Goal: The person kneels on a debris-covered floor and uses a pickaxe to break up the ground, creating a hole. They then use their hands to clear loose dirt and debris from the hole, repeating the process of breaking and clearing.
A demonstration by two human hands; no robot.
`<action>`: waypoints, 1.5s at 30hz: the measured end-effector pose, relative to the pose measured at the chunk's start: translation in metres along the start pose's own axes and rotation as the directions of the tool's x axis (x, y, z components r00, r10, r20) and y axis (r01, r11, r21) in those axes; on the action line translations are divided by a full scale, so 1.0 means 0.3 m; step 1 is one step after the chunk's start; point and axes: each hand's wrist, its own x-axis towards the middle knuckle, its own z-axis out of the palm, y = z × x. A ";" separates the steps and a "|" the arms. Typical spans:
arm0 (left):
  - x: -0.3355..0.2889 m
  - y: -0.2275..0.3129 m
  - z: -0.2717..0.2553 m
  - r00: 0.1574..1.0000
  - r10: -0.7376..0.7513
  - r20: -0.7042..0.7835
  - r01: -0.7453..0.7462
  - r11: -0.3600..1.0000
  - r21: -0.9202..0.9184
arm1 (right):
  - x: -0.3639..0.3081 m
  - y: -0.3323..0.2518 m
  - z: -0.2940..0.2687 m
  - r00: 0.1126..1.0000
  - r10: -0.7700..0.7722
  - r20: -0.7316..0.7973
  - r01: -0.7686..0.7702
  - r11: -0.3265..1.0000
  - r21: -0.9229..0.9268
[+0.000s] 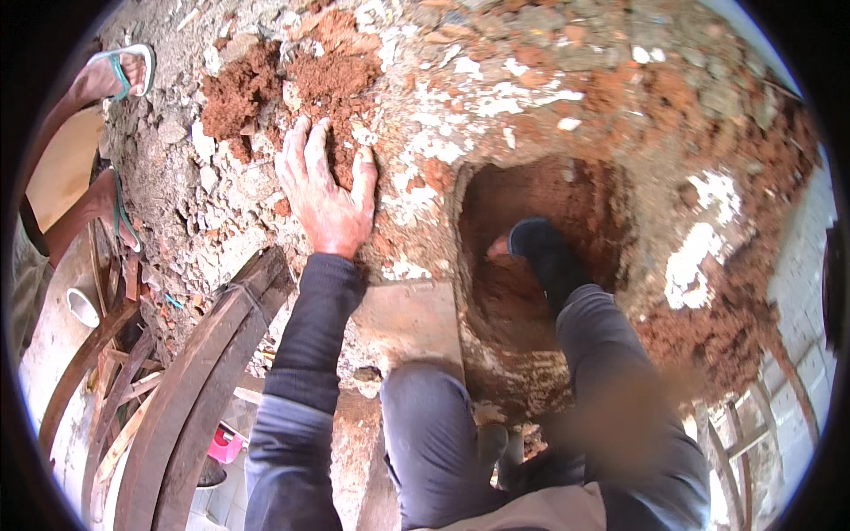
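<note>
My left hand (328,190) presses down on the rubble ground left of a square hole (509,310), its fingers spread and nothing in its grasp. Its fingertips lie beside a heap of loose red earth (332,75). My right arm reaches down into the hole, which has reddish dirt walls. Only a small patch of my right hand (500,249) shows past the dark cuff, low in the hole. Its fingers, and anything they may hold, are hidden. Close to my knee, a flat board (403,320) lies at the hole's left edge.
Old timber beams (199,389) rise at the lower left beside a white cup (84,307). Another person's sandaled feet (133,73) are at the far left. More red soil (708,345) is piled right of the hole, near white patches (695,265).
</note>
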 end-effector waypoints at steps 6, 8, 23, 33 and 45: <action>-0.038 -0.048 -0.059 0.998 -0.059 -0.003 0.059 0.992 0.115 | -0.751 -0.234 0.018 0.910 -0.147 -0.387 0.226 0.959 0.169; -0.039 -0.101 -0.091 0.993 -0.110 0.045 0.102 0.984 0.145 | -1.188 -0.329 0.068 0.849 -0.010 -0.528 0.197 0.933 0.300; -0.306 0.288 -0.545 0.973 -0.228 0.020 0.222 0.917 -0.331 | -1.900 0.277 1.365 0.043 0.727 -0.686 -0.016 0.687 0.727; -0.624 1.037 -0.772 0.828 -0.065 0.557 0.546 0.324 -0.773 | -2.126 0.212 0.922 -0.411 0.476 -0.777 0.510 0.827 0.237; -0.314 1.825 -0.930 0.795 0.419 0.440 0.098 0.626 -0.773 | -1.421 0.373 1.566 -0.093 0.754 -0.651 0.340 0.638 0.691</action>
